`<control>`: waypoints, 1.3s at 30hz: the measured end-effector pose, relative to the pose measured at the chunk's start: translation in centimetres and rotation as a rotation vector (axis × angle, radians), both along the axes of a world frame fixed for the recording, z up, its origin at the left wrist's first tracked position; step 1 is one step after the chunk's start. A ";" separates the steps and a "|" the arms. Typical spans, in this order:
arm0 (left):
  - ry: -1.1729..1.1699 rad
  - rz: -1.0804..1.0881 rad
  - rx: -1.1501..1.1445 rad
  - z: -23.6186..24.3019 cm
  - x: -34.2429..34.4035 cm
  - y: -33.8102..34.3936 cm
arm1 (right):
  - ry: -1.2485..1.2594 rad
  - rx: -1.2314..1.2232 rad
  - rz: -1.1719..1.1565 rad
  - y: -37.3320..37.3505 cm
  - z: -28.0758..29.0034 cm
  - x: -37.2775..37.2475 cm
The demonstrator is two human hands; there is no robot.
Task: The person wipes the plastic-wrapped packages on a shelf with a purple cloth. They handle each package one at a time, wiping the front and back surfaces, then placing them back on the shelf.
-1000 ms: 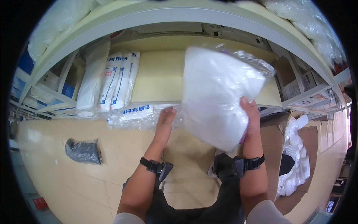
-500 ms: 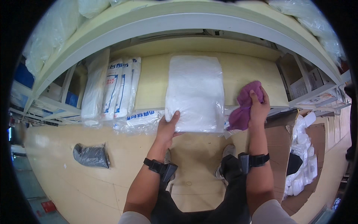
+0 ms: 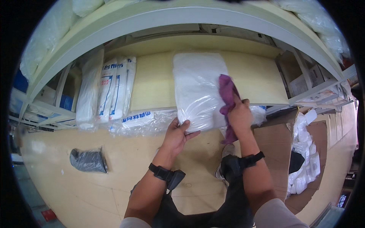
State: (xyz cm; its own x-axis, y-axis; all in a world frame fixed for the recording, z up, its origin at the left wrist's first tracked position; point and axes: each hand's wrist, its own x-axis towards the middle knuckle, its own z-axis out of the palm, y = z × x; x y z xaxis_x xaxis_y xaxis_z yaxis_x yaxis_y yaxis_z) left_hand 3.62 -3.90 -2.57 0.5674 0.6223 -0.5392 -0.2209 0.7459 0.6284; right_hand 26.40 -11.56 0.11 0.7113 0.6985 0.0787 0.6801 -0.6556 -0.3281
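Observation:
A flat white package in clear plastic (image 3: 198, 87) lies on the pale yellow shelf (image 3: 149, 81), its near end over the shelf's front edge. My left hand (image 3: 175, 136) grips that package at its near left corner, fingers partly spread around it. My right hand (image 3: 239, 116) is closed on a crumpled purple cloth (image 3: 228, 89), which it holds against the package's right edge. Several long white packages with blue print (image 3: 116, 91) lie side by side at the shelf's left.
More plastic-wrapped packages (image 3: 137, 121) show below the shelf's front edge. A dark wrapped bundle (image 3: 88, 160) lies on the floor (image 3: 57, 190) at left. An open cardboard box (image 3: 273, 167) with white bags (image 3: 304, 163) stands at right. Bags (image 3: 43, 53) line the upper shelf.
The white package went from raised in my right hand to flat on the shelf, with my left hand at its corner. My right hand has since brought the purple cloth leftward onto it.

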 end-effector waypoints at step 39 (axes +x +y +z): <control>0.473 -0.241 0.401 -1.7 -2.3 -0.5 | -0.073 0.096 -0.074 2.5 0.3 1.3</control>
